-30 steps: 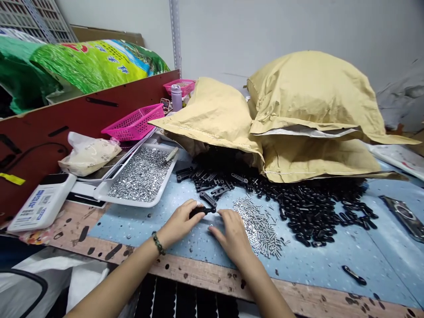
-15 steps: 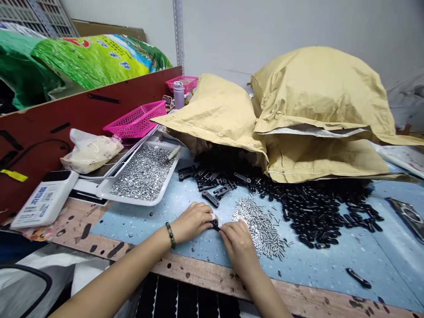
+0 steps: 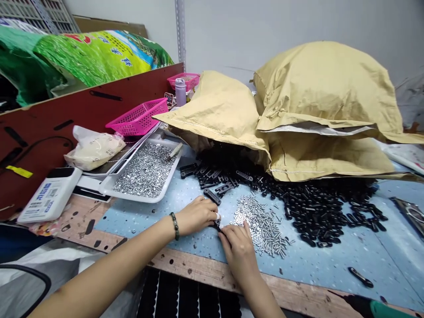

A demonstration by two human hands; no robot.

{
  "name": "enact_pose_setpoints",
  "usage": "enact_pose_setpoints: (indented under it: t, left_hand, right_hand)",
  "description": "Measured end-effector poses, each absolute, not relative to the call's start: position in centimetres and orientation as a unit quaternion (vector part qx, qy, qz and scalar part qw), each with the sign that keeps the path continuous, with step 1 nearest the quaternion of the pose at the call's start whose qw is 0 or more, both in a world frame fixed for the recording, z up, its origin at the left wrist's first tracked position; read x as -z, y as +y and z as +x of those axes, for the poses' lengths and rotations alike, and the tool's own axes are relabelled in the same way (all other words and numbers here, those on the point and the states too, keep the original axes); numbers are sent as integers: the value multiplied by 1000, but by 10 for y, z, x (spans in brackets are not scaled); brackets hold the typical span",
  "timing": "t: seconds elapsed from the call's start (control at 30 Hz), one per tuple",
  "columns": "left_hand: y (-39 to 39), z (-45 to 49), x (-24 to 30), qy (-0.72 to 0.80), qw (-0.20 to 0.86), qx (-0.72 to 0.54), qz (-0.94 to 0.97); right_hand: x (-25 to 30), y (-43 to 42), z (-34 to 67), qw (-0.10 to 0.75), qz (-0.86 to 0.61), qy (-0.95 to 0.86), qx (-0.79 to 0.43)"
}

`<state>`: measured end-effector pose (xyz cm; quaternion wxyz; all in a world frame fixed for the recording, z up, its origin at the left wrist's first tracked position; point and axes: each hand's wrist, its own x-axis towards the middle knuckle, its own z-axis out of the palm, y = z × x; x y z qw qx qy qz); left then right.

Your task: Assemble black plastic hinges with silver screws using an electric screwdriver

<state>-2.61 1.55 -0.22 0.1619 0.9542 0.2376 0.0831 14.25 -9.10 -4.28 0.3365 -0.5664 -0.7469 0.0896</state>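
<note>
Between my two hands, just above the blue mat (image 3: 195, 240), is a small black plastic part (image 3: 217, 224), mostly covered by fingers. My left hand (image 3: 195, 216), with a beaded bracelet at the wrist, is closed on its far end. At its near end the fingers of my right hand (image 3: 239, 243) are pinched. Right beside that hand lies a pile of small silver pins (image 3: 265, 229). Several longer black slotted pieces (image 3: 212, 196) lie beyond my left hand. A large heap of small black parts (image 3: 318, 216) spreads out to the right.
A white tray of tiny metal pieces (image 3: 165, 187) stands left, beside a white scale-like device (image 3: 49, 196) and a pink basket (image 3: 139, 117). Paper sacks (image 3: 324, 88) bulk at the back. A single black part (image 3: 361, 277) lies front right; a green-and-black tool handle (image 3: 380, 308) shows below it.
The camera view has shifted slightly. Both hands stay together on the black part. A green-and-black handle now shows at the lower right edge.
</note>
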Motion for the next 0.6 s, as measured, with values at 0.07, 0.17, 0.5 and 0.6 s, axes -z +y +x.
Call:
enact_pose_setpoints:
  t: [0.07,0.17,0.5,0.6]
  left_hand:
    - [17,-29,4,238,165,-86,953]
    - [18,-33,7,244,171,-91,950]
    - [-16,-47,-4,319,150,-158,922]
    - [-6,-41,-12,376,118,-174,902]
  right_hand:
    - [45,-91,140,332,-566,-749,-90]
    - [45,-88,141,321,-562,-757,-92]
    - [28,-26,134,289,-617,-729,-61]
    - [22,-24,135,274,-565,-775,-74]
